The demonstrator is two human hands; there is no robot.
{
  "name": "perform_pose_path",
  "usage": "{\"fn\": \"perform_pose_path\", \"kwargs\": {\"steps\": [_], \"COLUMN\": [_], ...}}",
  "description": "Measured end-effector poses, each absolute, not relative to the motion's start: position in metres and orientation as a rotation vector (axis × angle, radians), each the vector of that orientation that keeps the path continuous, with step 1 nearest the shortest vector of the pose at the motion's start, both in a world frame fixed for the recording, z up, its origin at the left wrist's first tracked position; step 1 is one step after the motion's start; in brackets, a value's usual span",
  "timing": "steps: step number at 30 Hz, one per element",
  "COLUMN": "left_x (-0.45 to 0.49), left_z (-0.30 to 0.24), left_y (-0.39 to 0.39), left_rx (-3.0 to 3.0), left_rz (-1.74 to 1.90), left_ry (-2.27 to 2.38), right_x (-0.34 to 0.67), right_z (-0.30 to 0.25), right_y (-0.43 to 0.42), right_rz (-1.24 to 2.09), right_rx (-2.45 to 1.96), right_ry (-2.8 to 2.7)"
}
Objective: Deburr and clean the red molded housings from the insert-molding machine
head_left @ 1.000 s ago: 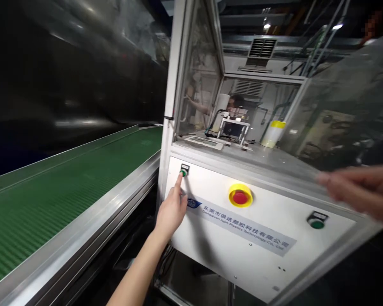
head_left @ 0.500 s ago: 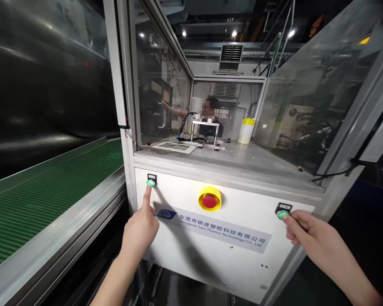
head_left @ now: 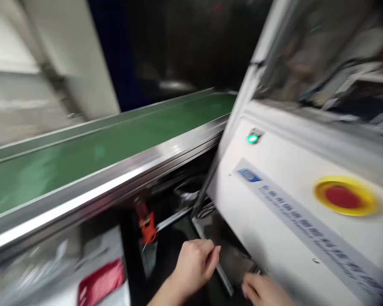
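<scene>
My left hand hovers low in the middle of the view, its fingers curled into a loose fist and no object showing in it. To its right, my right hand is partly cut off by the bottom edge. Its fingers look curled in too, though motion smears them, and I see nothing held. The white machine panel stands nearest to the right hand. On that panel are a green-lit button and a red emergency stop button with a yellow collar. Neither hand touches these buttons.
A green conveyor belt with a metal side rail runs across the left. Beneath it are an orange tool-like item and a red tray-like item. Metal frame bars stand below the machine.
Both hands have left the two green-lit buttons and dropped lower, closing. The view has swung left and down, bringing more of the conveyor and the space under it into sight.
</scene>
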State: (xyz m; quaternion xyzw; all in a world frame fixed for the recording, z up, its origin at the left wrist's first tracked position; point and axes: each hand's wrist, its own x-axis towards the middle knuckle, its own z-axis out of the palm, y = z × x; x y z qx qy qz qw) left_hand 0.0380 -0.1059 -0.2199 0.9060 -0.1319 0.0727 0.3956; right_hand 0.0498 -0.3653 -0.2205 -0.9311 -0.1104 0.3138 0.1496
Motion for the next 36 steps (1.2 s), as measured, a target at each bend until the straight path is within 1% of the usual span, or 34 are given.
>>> {"fn": "perform_pose_path", "kwargs": {"steps": [2, 5, 8, 11, 13, 15, 17, 20, 23, 25, 28, 31, 33, 36], "left_x": [-0.02, -0.111, -0.192, -0.249, -0.27, -0.281, -0.284, -0.28, -0.271, -0.263, -0.247, -0.233, -0.226, -0.221], "left_z": [-0.258, -0.288, -0.294, -0.292, -0.293, -0.297, -0.302, -0.303, -0.292, -0.28, -0.261, -0.247, -0.242, -0.24], "left_y": [-0.084, -0.043, -0.016, -0.015, -0.027, -0.043, -0.057, -0.065, -0.053, -0.039, -0.02, -0.015, -0.019, -0.028], "left_rx": [2.328, 2.332, 2.25, 2.097, 1.955, 1.771, 1.578, 1.414, 1.384, 1.305, 1.064, 0.833, 0.732, 0.644], "left_rz": [0.167, 0.081, 0.016, 0.06, 0.147, 0.233, 0.275, 0.262, 0.305, 0.395, 0.459, 0.316, 0.223, 0.202], "left_ry": [-0.313, -0.051, 0.316, 0.713, 0.956, 1.146, 1.253, 1.243, 1.159, 1.089, 0.871, 0.658, 0.604, 0.576], "right_x": [0.044, 0.025, 0.001, -0.019, -0.027, -0.028, -0.024, -0.013, -0.005, -0.005, -0.012, -0.022, -0.029, -0.037], "right_z": [-0.238, -0.257, -0.275, -0.29, -0.3, -0.308, -0.313, -0.311, -0.296, -0.279, -0.248, -0.216, -0.198, -0.177], "right_y": [-0.313, -0.237, -0.169, -0.109, -0.078, -0.058, -0.049, -0.055, -0.077, -0.095, -0.12, -0.137, -0.144, -0.148], "right_rz": [0.886, 0.943, 0.956, 0.752, 0.586, 0.515, 0.499, 0.515, 0.643, 0.677, 0.538, 0.344, 0.298, 0.296], "right_rx": [-2.663, -2.419, -2.16, -2.144, -2.162, -2.135, -2.126, -2.078, -1.85, -1.762, -1.761, -1.708, -1.664, -1.634], "right_ry": [-0.542, -0.951, -1.19, -1.427, -1.648, -1.81, -1.86, -1.719, -1.458, -1.438, -1.663, -1.88, -1.935, -1.917]}}
